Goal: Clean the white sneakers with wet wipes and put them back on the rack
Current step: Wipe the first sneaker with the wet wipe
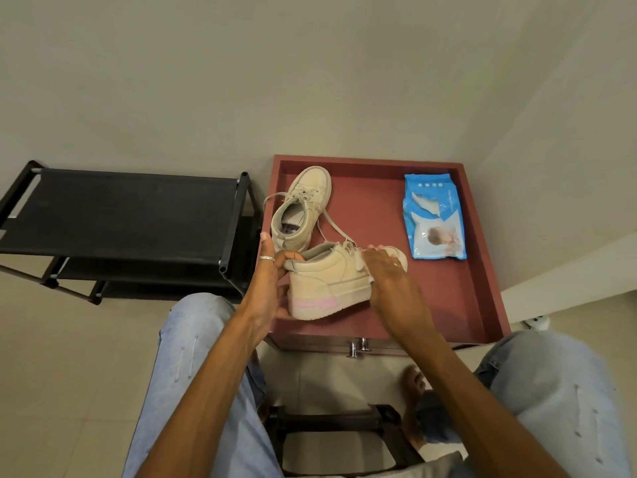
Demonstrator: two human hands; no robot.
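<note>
Nearest the camera, the person's legs in light blue jeans [196, 367] flank a dark stool [331, 426]; both bare forearms reach forward over it to the red tray-top table [475, 281].

Left of the table stands the black shoe rack [117, 215], its top shelf bare.

At the table's left edge, the left hand [267, 281], wearing a ring [267, 258], grips the heel of the near sneaker [331, 284], with the thumb hooked into the collar. This sneaker sits at the table's front, sole down, with a pink band on the sole and its toe pointing right.

Behind it, at the table's back left, the second sneaker [301, 208] lies with loose laces.

The right hand [389, 274] presses a white wipe [360, 262] against the near sneaker's toe and laces, fingers laid fairly flat.

At the table's back right lies the blue wipes pack [435, 222].
</note>
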